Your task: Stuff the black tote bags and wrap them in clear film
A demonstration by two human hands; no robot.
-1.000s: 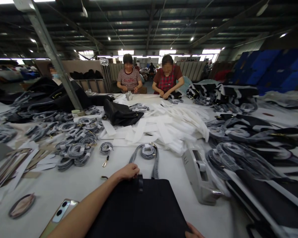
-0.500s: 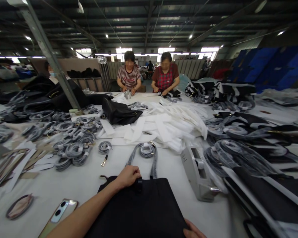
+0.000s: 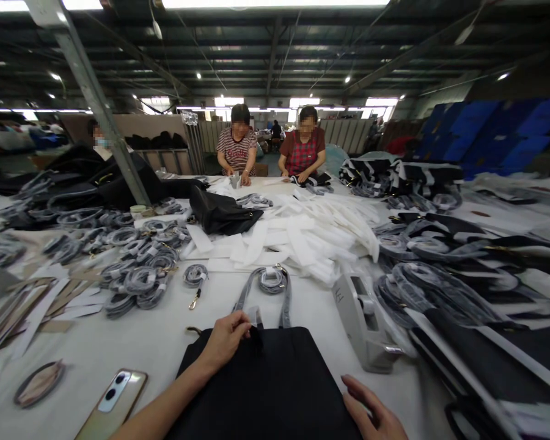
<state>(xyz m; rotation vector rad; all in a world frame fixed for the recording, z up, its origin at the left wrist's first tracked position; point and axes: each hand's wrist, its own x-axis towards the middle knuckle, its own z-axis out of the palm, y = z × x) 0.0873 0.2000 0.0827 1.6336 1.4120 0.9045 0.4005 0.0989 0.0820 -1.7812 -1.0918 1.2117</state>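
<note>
Black bag point(image 3: 270, 388) under left hand point(image 3: 225, 340), pinching dark tab point(image 3: 256, 340); right hand point(image 3: 379, 417) beside, spread.

My bag point(image 3: 266, 391) is plain black and its handle point(image 3: 286, 308) looks grey. The tape holder point(image 3: 376, 351) is grey too. The strips point(image 3: 300, 238) are white. I see a stripy shirt point(image 3: 236, 160) and a red and black checked apron point(image 3: 301, 160).
</note>
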